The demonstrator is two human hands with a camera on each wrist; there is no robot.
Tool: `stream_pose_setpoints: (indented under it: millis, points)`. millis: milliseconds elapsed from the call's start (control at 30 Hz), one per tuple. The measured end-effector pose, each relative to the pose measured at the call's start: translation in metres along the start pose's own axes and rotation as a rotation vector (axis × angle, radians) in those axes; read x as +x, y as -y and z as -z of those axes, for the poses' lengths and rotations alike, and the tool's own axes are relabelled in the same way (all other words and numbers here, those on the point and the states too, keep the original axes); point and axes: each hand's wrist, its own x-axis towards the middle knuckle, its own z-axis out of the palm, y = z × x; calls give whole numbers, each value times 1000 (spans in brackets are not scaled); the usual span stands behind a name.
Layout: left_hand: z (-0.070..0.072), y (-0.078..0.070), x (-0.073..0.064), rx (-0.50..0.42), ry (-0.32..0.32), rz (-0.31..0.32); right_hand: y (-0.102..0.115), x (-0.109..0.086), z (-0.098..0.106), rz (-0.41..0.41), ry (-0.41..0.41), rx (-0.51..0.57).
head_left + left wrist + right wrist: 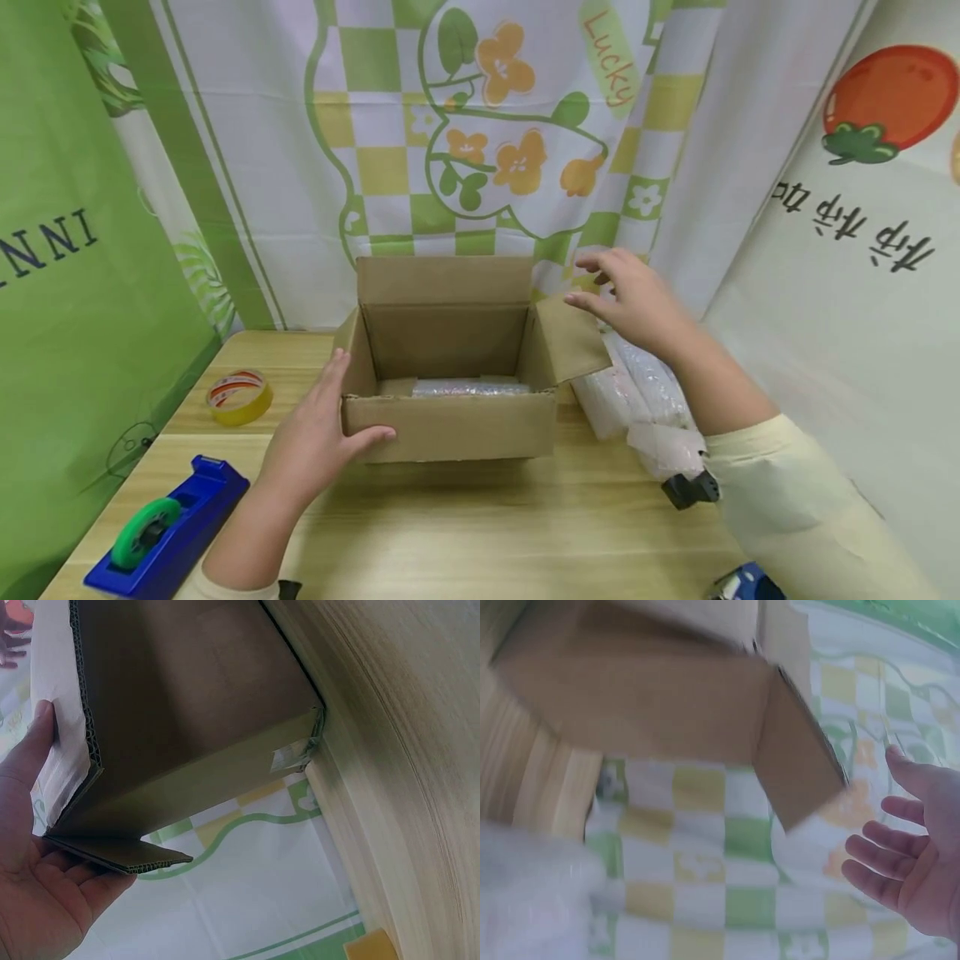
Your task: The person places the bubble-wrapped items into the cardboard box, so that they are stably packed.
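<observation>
An open cardboard box (457, 429) stands on the table with its flaps spread outward. Inside lies a bubble-wrapped item (471, 387), mostly hidden by the front side. My left hand (311, 433) holds the box's front left corner; in the left wrist view its thumb (34, 742) lies on the front flap (64, 742), while the fingers lie against the left flap (124, 853). My right hand (637, 304) hangs just above the right flap (573, 337), fingers loosely bent and holding nothing. The right wrist view shows it apart from that flap (799, 761).
Bubble-wrapped packages (645, 392) lie right of the box. Yellow tape (240, 398) sits on the left of the table (480, 525), behind a blue tape dispenser (180, 525) with a green roll. A small blue object (746, 583) shows at the front right edge. Curtains surround the table.
</observation>
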Motion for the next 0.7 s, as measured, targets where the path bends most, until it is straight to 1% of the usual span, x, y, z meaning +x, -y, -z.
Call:
stream_pose_setpoints:
  millis: [67, 167, 267, 333, 500, 700]
  points:
    - [0, 0, 0, 1, 0, 0, -10, -10, 11, -20, 18, 1]
    - [0, 1, 0, 5, 1, 1, -25, -26, 27, -64, 71, -14]
    - [0, 1, 1, 7, 2, 0, -41, -41, 38, -98, 121, -43]
    - [0, 0, 1, 8, 3, -1, -52, -51, 43, -105, 151, -75]
    - [1, -1, 2, 15, 6, 2, -81, -73, 46, -94, 228, -157]
    - [0, 0, 2, 12, 7, 4, -111, -97, 37, -107, 291, -195]
